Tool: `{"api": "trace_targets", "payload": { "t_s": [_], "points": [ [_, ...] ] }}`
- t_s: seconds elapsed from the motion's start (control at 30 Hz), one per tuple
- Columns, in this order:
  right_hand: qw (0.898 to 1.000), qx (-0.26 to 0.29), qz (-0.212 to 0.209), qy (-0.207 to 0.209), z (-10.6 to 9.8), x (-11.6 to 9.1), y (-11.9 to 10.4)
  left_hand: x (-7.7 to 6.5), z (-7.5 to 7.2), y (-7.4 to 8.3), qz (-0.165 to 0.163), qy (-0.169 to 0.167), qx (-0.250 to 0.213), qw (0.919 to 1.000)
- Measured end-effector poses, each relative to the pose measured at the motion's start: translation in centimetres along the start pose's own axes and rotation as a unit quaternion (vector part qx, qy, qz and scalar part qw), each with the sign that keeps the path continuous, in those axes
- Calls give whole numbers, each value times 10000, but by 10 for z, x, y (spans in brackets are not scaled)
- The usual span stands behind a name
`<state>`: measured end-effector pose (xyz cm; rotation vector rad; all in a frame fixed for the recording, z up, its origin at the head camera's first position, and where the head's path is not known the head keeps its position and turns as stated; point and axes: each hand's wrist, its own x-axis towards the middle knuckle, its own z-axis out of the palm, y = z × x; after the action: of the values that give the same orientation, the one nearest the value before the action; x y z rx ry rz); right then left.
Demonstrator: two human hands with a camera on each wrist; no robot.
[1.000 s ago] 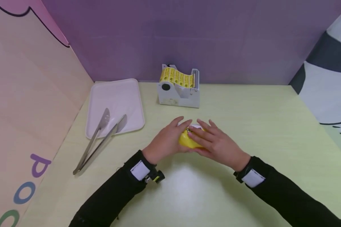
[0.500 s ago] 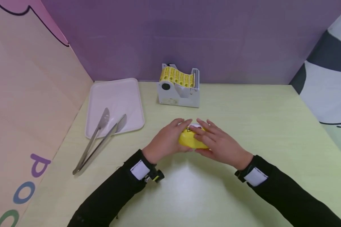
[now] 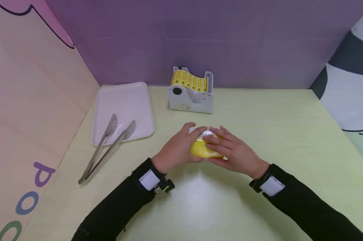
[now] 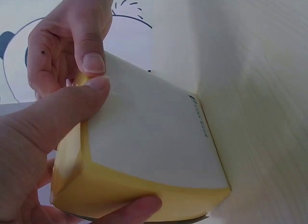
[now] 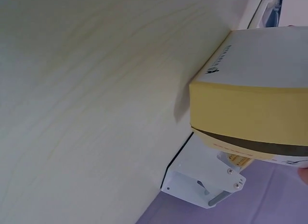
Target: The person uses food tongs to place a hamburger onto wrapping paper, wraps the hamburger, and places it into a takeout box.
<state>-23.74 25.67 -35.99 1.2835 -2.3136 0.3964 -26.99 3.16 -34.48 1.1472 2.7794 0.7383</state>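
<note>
A yellow and white paper takeaway box [image 3: 203, 151] is between my hands above the middle of the table. In the left wrist view its plain white face [image 4: 144, 132] shows, with small dark print near one edge. My left hand [image 3: 176, 151] grips the box, thumb along one edge and a finger against the yellow side. The right hand [image 3: 236, 153] holds its other side, thumb at a top corner close to my left thumb and fingers spread over the top. In the right wrist view a dark gap [image 5: 260, 143] runs under the lid edge; most of that hand is out of frame.
Behind the box stands a white label dispenser [image 3: 191, 97] with a roll of yellow labels. At the left, a white tray [image 3: 127, 100] carries the ends of metal tongs [image 3: 101, 152]. A purple wall [image 3: 244, 50] closes off the back.
The right hand has shifted slightly right. The box's printed top now shows a shiny pale patch between the hands, and the left fingers are raised a little. Tray, tongs and dispenser have not moved.
</note>
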Motion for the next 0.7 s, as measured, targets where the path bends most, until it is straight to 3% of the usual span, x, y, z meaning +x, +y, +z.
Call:
{"api": "trace_targets", "payload": {
  "t_s": [0.27, 0.5, 0.7],
  "points": [
    [9988, 440, 232, 24, -1, 4, 0, 5, -1, 1, -50, -117, -334, 9994],
    [9979, 548, 323, 138, 1, 1, -1, 3, -3, 0, 183, -166, -542, 9982],
    [9990, 369, 241, 51, 0, 2, -2, 7, -6, 2, -82, -360, -693, 9969]
  ]
}}
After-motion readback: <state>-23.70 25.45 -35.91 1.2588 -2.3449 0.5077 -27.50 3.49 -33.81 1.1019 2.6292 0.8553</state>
